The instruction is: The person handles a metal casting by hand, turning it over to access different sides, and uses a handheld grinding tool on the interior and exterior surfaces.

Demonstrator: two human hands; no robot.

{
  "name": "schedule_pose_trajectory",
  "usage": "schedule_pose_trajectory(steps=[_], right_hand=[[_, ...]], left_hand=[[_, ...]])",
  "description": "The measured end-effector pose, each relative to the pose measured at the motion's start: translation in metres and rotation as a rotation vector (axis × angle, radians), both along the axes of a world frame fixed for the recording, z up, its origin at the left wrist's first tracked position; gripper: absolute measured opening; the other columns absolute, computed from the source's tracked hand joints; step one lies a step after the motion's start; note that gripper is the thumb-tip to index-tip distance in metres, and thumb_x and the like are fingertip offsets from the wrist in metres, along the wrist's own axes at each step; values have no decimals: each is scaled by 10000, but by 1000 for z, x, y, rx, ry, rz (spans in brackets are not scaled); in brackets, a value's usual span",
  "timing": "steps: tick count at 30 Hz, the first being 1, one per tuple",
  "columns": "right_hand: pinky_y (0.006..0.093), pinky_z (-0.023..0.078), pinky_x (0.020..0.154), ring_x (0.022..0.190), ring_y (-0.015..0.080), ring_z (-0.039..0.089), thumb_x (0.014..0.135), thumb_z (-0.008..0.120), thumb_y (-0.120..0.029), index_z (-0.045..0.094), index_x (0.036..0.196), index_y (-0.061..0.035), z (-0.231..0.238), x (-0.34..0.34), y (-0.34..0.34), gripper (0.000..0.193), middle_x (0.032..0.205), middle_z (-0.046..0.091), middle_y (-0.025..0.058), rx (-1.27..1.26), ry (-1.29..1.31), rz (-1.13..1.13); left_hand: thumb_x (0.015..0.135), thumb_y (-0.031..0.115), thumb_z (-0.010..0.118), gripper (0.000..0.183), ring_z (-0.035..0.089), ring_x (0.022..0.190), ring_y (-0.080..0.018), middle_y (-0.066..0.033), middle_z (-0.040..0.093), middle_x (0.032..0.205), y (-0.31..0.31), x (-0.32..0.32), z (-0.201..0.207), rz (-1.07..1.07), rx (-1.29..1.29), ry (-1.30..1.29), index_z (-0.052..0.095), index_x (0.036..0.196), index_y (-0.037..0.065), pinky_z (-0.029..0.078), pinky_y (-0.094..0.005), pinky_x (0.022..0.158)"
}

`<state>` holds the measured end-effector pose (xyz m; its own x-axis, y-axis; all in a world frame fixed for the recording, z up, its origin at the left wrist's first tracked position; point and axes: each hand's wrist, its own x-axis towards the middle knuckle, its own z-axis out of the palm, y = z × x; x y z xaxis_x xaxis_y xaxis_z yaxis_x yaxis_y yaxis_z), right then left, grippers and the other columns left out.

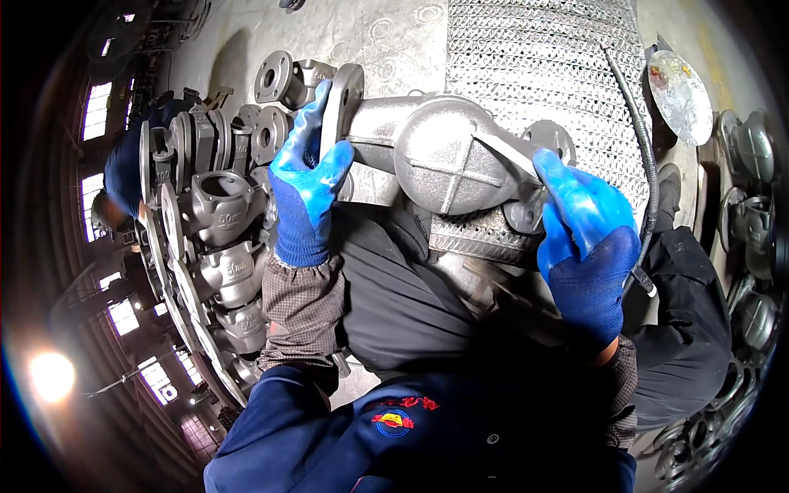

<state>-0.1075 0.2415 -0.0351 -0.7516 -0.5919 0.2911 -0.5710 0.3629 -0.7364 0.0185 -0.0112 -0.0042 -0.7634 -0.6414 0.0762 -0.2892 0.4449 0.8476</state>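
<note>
A grey cast-metal valve body (448,156) with a rounded, ribbed belly lies sideways in front of me, held between both hands. My left hand (306,181), in a blue coated glove, is closed round its left flange, thumb on the near side and fingers behind. At the other end, my right hand (582,209), gloved alike, pinches the edge of the right flange with thumb and fingers; part of its grip is hidden. Beneath the casting is a patterned metal surface (485,238).
Several similar flanged castings (226,209) are stacked at my left. More metal parts (752,222) stand along the right side. A black hose (637,115) curves over a textured metal plate (534,49), beside a pale oval disc (680,97). Another person (123,177) bends over at the far left.
</note>
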Motion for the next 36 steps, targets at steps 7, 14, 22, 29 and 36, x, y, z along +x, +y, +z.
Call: schedule_pose_trajectory(steps=[7,14,22,29,36], right_hand=[[412,500,710,796,328,628,750,611,-54,663,1158,-104,-6,-1,-2,414,952,667,140,-1,94,-1],[327,493,766,838,258,626,771,609,63,689,1132,-95,6,-1,-2,402,932,666,131,52,5,11],[412,495,685,762,325,624,756,598,-40,668,1140,-110,-5,-2,-2,396,903,667,131,-13,18,21],[397,494,670,749,314,626,756,602,-43,676,1134,-119,-10,-3,-3,393,869,664,126,-34,45,0],[398,497,679,752,304,629,760,605,-41,680,1130,-117,-2,-4,-3,385,867,664,122,27,34,20]], left_hand=[[807,144,657,651,529,1185,-234,-170,530,1317,0,-1,0,-4,17,31,426,1377,-67,401,-354,1029],[798,4,589,585,498,1182,-166,-110,535,1317,0,1,0,5,53,28,473,1370,-22,368,-292,1024],[795,52,633,604,539,1162,-208,-149,580,1271,1,-2,0,0,72,52,472,1374,-10,395,-343,1030],[797,55,628,593,538,1172,-213,-146,571,1289,0,-1,0,13,90,40,478,1367,-14,389,-345,1040],[806,29,603,567,514,1175,-175,-131,556,1305,-1,1,0,15,65,36,486,1358,-22,382,-315,1033]])
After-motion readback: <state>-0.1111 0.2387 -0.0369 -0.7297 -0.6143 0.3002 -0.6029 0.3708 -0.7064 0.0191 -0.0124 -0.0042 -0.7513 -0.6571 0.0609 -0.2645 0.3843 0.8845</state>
